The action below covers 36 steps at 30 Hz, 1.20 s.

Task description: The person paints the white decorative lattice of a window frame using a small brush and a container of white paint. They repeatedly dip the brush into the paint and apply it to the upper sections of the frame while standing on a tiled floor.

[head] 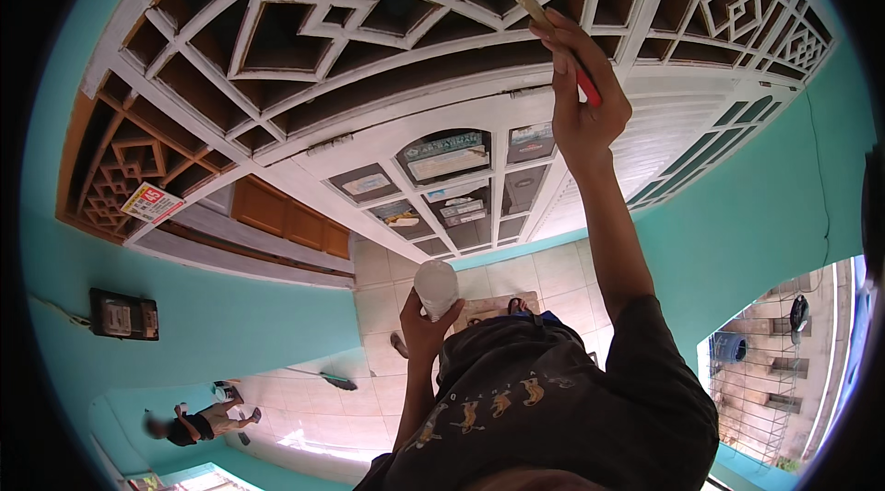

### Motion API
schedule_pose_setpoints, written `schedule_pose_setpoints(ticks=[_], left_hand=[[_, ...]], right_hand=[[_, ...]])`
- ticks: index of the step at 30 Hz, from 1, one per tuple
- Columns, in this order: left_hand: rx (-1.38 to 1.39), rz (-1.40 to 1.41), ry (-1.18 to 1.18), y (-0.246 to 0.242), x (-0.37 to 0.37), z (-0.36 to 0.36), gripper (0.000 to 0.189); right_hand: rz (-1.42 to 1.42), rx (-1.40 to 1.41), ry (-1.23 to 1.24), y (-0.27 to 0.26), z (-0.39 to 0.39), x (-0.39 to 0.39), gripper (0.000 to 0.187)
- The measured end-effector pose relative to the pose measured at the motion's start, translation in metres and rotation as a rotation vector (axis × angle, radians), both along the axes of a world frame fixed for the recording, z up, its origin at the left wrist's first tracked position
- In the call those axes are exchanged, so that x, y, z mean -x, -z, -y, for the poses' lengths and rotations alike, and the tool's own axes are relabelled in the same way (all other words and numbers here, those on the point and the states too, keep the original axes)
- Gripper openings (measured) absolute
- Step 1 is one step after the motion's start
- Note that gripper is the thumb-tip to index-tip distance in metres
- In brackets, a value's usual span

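Note:
My right hand (588,83), raised high, grips a paintbrush (529,7) with a red handle end. White paint coats its bristles, which meet or overlap the diamond-patterned wooden lattice (359,10) above the door; whether they touch is hard to tell. The lattice is mostly white, with brown wood showing along some inner edges. Lower down, my left hand (422,325) holds a white cup (437,287) in front of my body. The cup's contents look white. Behind it stands a white door (442,187) with glass panes.
A brown, unpainted lattice section (131,173) and a small sign (152,202) are at left. An electric meter (124,315) hangs on the turquoise wall (263,325). A broom (337,380) lies on the tiled floor (339,415). Another person (200,424) stands near a bucket (222,391).

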State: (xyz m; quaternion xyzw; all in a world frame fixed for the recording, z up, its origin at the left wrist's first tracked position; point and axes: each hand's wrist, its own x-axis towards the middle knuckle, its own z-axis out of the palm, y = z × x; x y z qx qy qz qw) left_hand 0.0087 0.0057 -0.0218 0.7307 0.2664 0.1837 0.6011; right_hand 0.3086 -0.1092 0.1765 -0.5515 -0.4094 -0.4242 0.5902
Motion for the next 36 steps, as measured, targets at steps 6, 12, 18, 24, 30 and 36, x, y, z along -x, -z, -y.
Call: schedule_pose_setpoints(ticks=[6,12,18,24,30,36], left_hand=[[-0.001,-0.025,0.016,-0.004,-0.002,0.001,0.058],[-0.002,-0.004,0.016,-0.003,-0.002,0.0,0.056],[-0.037,-0.026,0.037,-0.013,-0.003,0.001,0.056],[-0.049,-0.04,0.04,-0.012,-0.004,0.001,0.056],[-0.045,-0.031,0.044,-0.01,-0.003,0.002,0.057],[-0.045,-0.047,0.029,-0.008,-0.003,0.002,0.056]], right_hand=[[0.003,0.107,0.063,0.005,0.002,-0.006,0.024],[-0.054,0.02,-0.088,-0.006,0.0,0.005,0.025],[-0.104,0.078,0.037,-0.006,0.007,0.004,0.023],[-0.124,0.079,-0.068,-0.009,0.006,0.007,0.021],[0.006,0.073,0.04,0.019,0.001,0.005,0.028],[0.015,0.102,0.077,0.021,-0.009,0.009,0.031]])
